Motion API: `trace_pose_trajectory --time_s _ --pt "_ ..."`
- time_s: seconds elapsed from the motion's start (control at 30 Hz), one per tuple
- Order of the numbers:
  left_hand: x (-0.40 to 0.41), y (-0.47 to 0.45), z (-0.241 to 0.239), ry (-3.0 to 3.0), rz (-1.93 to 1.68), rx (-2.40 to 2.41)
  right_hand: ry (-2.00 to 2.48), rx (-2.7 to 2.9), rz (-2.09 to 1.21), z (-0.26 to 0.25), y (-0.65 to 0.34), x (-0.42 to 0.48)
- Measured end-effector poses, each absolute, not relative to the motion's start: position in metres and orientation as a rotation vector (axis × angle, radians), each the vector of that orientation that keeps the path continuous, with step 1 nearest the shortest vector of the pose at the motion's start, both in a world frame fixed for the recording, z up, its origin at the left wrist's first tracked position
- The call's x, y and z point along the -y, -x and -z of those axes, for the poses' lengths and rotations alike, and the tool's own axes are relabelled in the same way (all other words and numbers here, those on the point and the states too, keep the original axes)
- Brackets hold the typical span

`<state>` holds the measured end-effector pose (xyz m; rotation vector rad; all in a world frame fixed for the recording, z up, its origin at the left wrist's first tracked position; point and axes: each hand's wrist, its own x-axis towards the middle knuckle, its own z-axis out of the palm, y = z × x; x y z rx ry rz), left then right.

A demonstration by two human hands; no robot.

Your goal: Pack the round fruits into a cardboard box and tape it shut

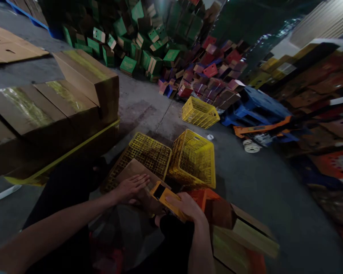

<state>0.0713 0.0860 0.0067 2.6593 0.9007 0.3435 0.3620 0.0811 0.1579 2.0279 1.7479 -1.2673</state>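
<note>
My left hand (133, 186) lies flat with fingers stretched out on a brown cardboard flap (131, 170) low in the middle of the view. My right hand (187, 207) is closed over an orange-yellow cardboard box piece (163, 194) with a dark rectangular cut-out. Just right of that hand sits an orange and brown folded box (217, 207). Both forearms reach in from the bottom edge.
Two yellow plastic crates (194, 160) (144, 152) stand just beyond my hands, a third (199, 112) farther back. Taped brown cartons (60, 102) are stacked at left. Heaps of green (131, 45) and red boxes (211, 76) fill the back. A blue pallet (255, 106) lies at right.
</note>
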Motion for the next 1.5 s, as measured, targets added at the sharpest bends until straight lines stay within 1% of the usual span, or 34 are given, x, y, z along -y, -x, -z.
trace_pose_trajectory --time_s 0.2,0.33,0.53,0.73,0.9,1.03,1.27,1.5 --pt "-0.078 -0.077 -0.009 -2.683 -0.310 -0.945 -2.037 -1.746 1.247 -0.153 -0.363 -0.081" --pt "-0.070 -0.087 -0.007 -2.712 -0.365 -0.986 -2.019 -1.740 1.225 -0.152 -0.366 -0.081" --pt "-0.077 -0.093 0.002 -2.791 -0.437 -0.898 -2.031 -1.757 1.259 -0.152 -0.367 -0.079" --pt "-0.101 -0.070 0.005 -2.771 -0.360 -0.884 -2.055 -1.790 1.192 -0.142 -0.351 -0.092" --pt "-0.110 -0.053 -0.002 -2.708 -0.285 -0.954 -2.017 -1.828 1.223 -0.134 -0.336 -0.110" --pt "-0.105 -0.064 -0.002 -2.690 -0.370 -0.949 -2.014 -1.830 1.252 -0.133 -0.336 -0.113" --pt "-0.102 -0.075 0.000 -2.720 -0.345 -0.954 -2.001 -1.820 1.318 -0.129 -0.341 -0.110" --pt "-0.102 -0.074 0.003 -2.747 -0.327 -1.021 -2.032 -1.800 1.231 -0.131 -0.342 -0.108"
